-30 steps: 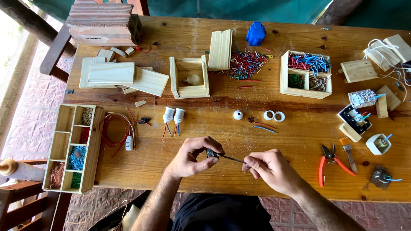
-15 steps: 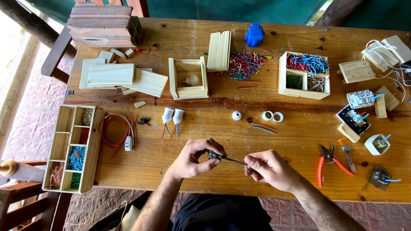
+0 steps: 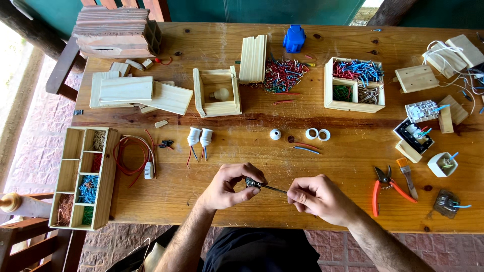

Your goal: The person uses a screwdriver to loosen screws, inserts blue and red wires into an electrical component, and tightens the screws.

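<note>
A small black component (image 3: 252,183) is pinched in the left hand (image 3: 229,186) above the near edge of the wooden surface (image 3: 252,121). A thin screwdriver (image 3: 272,188) is gripped by the right hand (image 3: 316,198), its tip set against the component. Orange-handled pliers (image 3: 385,186) are seen to the right.

— Bright, even daylight across the wooden table (image 3: 353,166); where's it coming from?

— Mostly the left: the paving beyond the table's left end washes out almost white.

— Shadows?

— Soft and short, tucked under the hands and the open wooden box (image 3: 217,93).

— Sharpness?

— Crisp in the middle, no motion blur. The table's edges bow slightly, wide-lens distortion at the corners.
</note>
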